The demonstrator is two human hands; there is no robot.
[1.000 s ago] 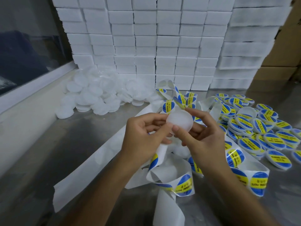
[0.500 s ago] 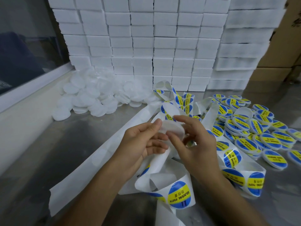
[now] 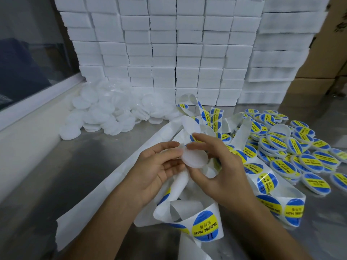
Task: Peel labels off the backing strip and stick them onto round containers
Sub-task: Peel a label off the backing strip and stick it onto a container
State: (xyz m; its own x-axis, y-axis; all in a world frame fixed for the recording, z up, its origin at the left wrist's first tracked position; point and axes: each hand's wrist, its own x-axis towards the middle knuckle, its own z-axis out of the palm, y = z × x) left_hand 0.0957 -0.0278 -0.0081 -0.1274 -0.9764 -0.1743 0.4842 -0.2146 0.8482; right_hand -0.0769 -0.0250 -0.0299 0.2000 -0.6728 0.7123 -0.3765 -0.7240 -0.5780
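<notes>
A plain white round container [image 3: 195, 158] sits between both hands above the metal table. My left hand [image 3: 157, 169] holds its left edge with curled fingers. My right hand [image 3: 219, 166] pinches it, thumb below and fingers over the far rim. A white backing strip [image 3: 204, 225] carrying blue-and-yellow round labels loops under and around my hands. It is unclear whether a label sits on the hidden face of the container.
Unlabelled white containers [image 3: 105, 113] are heaped at the back left. Labelled containers [image 3: 293, 151] cover the table on the right. Stacked white boxes [image 3: 169, 53] form a wall behind, with cardboard cartons [image 3: 330, 53] at the far right. A raised ledge [image 3: 28, 132] borders the left.
The container has tipped from facing me to lying flatter and lower between my hands. My left fingers moved to its left edge and the strip shifted under my hands.
</notes>
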